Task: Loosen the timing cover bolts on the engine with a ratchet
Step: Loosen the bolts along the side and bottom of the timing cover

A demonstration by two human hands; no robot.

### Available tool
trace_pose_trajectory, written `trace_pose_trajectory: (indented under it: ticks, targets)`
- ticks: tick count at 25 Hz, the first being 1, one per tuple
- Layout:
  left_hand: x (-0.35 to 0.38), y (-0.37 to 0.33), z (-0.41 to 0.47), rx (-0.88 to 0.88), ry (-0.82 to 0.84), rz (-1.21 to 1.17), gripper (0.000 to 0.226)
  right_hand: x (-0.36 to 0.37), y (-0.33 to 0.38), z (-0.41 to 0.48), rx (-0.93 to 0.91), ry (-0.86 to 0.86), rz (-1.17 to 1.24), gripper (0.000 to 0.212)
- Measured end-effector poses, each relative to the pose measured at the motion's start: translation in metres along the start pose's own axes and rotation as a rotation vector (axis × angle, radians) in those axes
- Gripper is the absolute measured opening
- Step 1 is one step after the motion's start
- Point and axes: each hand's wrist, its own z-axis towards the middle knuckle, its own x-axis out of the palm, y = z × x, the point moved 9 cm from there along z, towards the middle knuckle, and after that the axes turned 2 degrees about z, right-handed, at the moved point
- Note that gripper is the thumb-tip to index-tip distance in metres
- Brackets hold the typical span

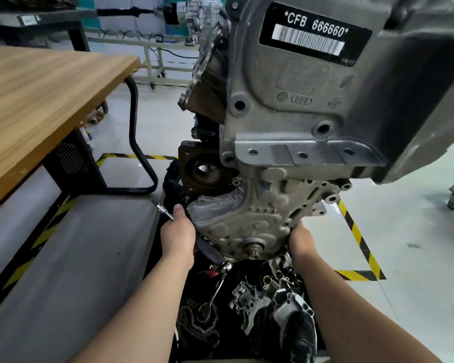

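Observation:
The engine (pixel 299 106) hangs in front of me, with a barcode label reading CFB 666660. Its grey ribbed timing cover (pixel 247 216) forms the lower front, and the crank hub (pixel 252 249) sits at the bottom. My left hand (pixel 177 233) grips the ratchet (pixel 211 252) against the cover's lower left edge. A chrome shaft sticks out up-left of the fist, and the black handle with a chrome end runs down-right. My right hand (pixel 300 242) holds the cover's lower right edge, its fingers hidden behind the metal.
A wooden table (pixel 45 100) stands close on the left. Under the engine lies a dark tray (pixel 194 347) holding loose parts (pixel 247 297), a chain (pixel 194 328) and a spare wrench (pixel 210 299). My shoe (pixel 299 331) is beside them. Yellow-black tape (pixel 357 237) marks the floor.

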Motion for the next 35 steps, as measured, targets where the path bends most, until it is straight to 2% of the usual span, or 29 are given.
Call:
trace_pose_trajectory:
  ticks: [4,8,10,13,14,17,19,21,24,28,31,35]
  targets:
    - [-0.01,-0.016,-0.012,0.113,-0.129,0.162,0.04,0.017,-0.007,0.002,0.039,0.142,0.233,0.036]
    - [-0.015,-0.024,-0.026,0.147,-0.19,0.212,0.04,0.023,-0.016,0.002,0.072,0.215,0.22,0.06]
    - [-0.019,-0.024,-0.026,0.178,-0.22,0.236,0.041,0.021,-0.027,0.009,0.107,0.193,0.2,0.061]
    - [-0.02,-0.024,-0.033,0.243,-0.288,0.292,0.047,0.017,-0.036,0.013,0.144,0.102,0.168,0.056]
    - [-0.018,-0.021,-0.036,0.235,-0.303,0.265,0.047,0.016,-0.032,0.013,0.104,0.041,0.147,0.051]
    - [-0.01,-0.014,-0.042,0.219,-0.35,0.049,0.045,0.0,-0.004,-0.004,-0.175,-0.295,0.171,0.035]
    - [-0.007,-0.017,-0.039,0.267,-0.396,0.001,0.04,-0.001,0.003,-0.018,-0.177,-0.387,0.336,0.033]
    - [-0.005,-0.019,-0.035,0.287,-0.365,-0.008,0.036,0.0,0.003,-0.024,-0.043,-0.404,0.446,0.035]
    - [-0.002,-0.015,-0.031,0.228,-0.279,-0.066,0.034,0.009,0.01,-0.031,0.113,-0.332,0.758,0.03]
    - [0.003,-0.012,-0.033,0.209,-0.226,-0.174,0.039,0.012,0.026,-0.03,0.047,-0.223,0.874,0.03]
    - [0.004,-0.012,-0.027,0.2,-0.207,-0.157,0.04,0.008,0.039,-0.037,-0.063,-0.17,0.765,0.031]
    - [0.004,-0.02,-0.031,0.241,-0.17,-0.078,0.038,-0.001,0.045,-0.049,0.028,-0.179,0.96,0.036]
